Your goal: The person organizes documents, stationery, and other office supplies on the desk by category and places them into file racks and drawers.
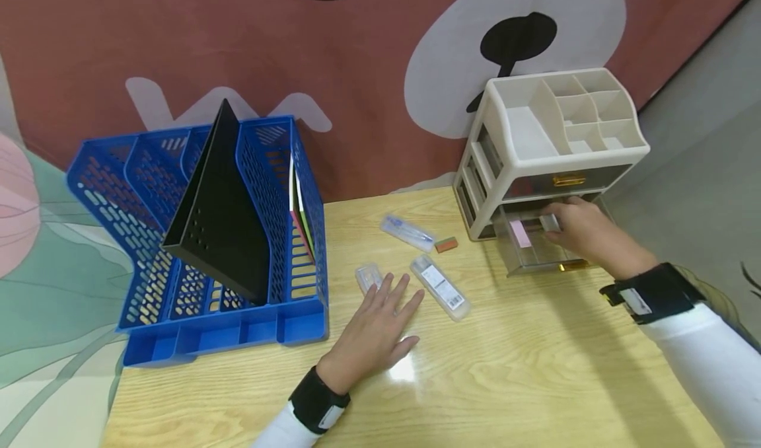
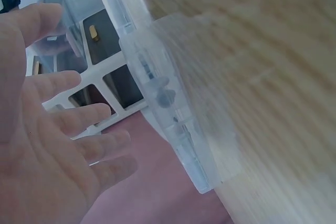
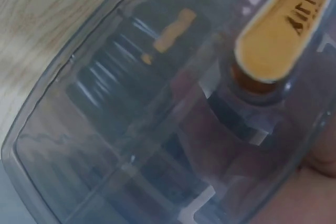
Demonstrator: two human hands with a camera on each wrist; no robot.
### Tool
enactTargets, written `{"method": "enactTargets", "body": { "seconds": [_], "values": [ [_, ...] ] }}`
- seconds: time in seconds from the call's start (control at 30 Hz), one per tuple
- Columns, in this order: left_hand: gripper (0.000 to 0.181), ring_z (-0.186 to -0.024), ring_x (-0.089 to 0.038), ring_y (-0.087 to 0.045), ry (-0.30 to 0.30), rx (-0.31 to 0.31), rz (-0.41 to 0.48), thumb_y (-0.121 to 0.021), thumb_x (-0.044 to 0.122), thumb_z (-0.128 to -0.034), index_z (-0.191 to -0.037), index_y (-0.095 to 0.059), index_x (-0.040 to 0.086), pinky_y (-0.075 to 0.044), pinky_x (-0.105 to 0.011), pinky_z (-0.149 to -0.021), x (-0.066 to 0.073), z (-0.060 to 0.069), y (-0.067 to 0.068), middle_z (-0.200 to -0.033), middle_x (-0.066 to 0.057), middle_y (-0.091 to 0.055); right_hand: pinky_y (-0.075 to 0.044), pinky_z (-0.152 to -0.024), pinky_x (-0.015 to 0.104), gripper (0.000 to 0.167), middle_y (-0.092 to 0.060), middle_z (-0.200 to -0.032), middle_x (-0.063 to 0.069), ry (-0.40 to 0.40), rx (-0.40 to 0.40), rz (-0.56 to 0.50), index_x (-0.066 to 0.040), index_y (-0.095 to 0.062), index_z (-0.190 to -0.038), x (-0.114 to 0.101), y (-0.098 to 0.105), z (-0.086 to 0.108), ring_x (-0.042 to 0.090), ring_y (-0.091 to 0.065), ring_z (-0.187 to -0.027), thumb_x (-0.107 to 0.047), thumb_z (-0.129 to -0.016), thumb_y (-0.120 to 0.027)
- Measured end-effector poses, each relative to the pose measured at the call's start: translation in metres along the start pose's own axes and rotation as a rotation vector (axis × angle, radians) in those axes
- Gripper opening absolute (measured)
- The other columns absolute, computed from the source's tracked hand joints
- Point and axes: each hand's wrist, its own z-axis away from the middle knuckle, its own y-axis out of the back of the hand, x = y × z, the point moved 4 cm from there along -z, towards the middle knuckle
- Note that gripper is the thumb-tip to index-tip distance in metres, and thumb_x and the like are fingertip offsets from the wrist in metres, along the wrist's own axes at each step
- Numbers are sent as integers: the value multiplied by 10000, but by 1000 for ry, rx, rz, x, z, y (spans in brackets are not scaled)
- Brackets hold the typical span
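Note:
My right hand point(image 1: 588, 233) reaches into a pulled-out see-through drawer point(image 1: 523, 263) and pinches a small whitish block point(image 1: 549, 223). A pink strip point(image 1: 520, 234) lies in the drawer beside it. In the right wrist view the drawer's gold handle point(image 3: 270, 43) is close to the camera, with the hand blurred behind the clear plastic. My left hand point(image 1: 374, 332) is spread over the table, fingers straight. Its fingertips are by a small clear case point(image 1: 368, 276), partly covering it. Right of them lies a long clear case point(image 1: 441, 288) with a barcode label.
The drawer belongs to a white desktop organizer point(image 1: 505, 184) with open compartments on top. A pencil case point(image 1: 407, 232) and an orange-and-green eraser-like block point(image 1: 446, 244) lie on the table point(image 1: 475, 382). At left stands a blue file rack point(image 1: 228, 329) holding a black folder point(image 1: 220, 223) and thin booklets point(image 1: 301, 217).

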Motion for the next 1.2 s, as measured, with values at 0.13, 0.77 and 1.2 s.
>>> {"method": "enactTargets", "body": {
  "seconds": [0.13,0.77,1.2],
  "values": [
    [739,-1562,-432,-240,-9,-6,-5,-566,550,-1012,-1627,-340,209,-327,-598,-1212,0,-1,-1,-1709,-168,-231,-472,-950,701,453,-632,-1198,403,-9,-6,-14,133,-639,-1235,2,-4,-1,599,-524,-1160,-82,-865,-789],
    [729,-1572,-432,-202,4,17,-8,-515,566,-1026,-1622,-348,181,-273,-569,-1247,-4,1,2,-1708,-179,-221,-550,-775,654,399,-649,-1043,363,8,99,94,147,-616,-1193,-26,5,28,510,-648,-926,-169,-964,-699],
    [686,-1572,-407,-232,14,50,-16,-534,543,-1026,-1589,-409,171,-285,-573,-1244,-9,6,6,-1701,-175,-254,-469,-520,525,186,-648,-748,185,243,471,167,53,-676,-888,-67,14,44,333,-598,-592,-76,-825,-795]
  ]
}}
